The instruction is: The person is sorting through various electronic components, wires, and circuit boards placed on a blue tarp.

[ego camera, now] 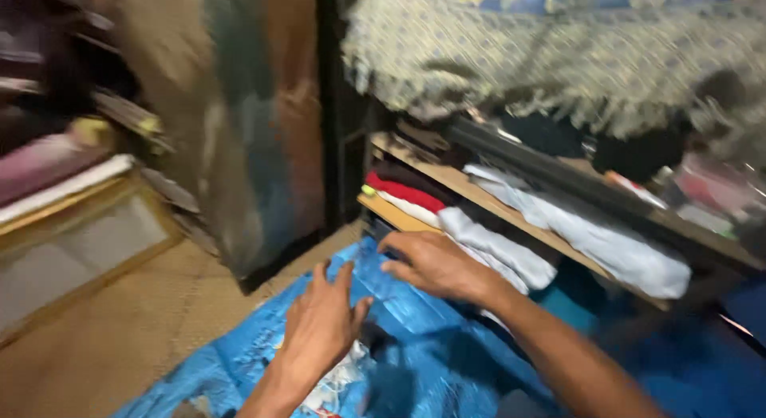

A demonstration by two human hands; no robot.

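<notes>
Both hands, left [319, 326] and right [431, 265], lie open, gripping nothing, on the crinkled blue plastic sheet [431, 338].

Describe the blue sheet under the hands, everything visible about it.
The blue sheet looks like thin, shiny plastic, creased and crinkled. It lies spread on the floor in front of the wooden shelves, running under them. The left hand and right hand both rest flat on it, fingers spread. White printed material shows near the left wrist; the picture is blurred.
</notes>
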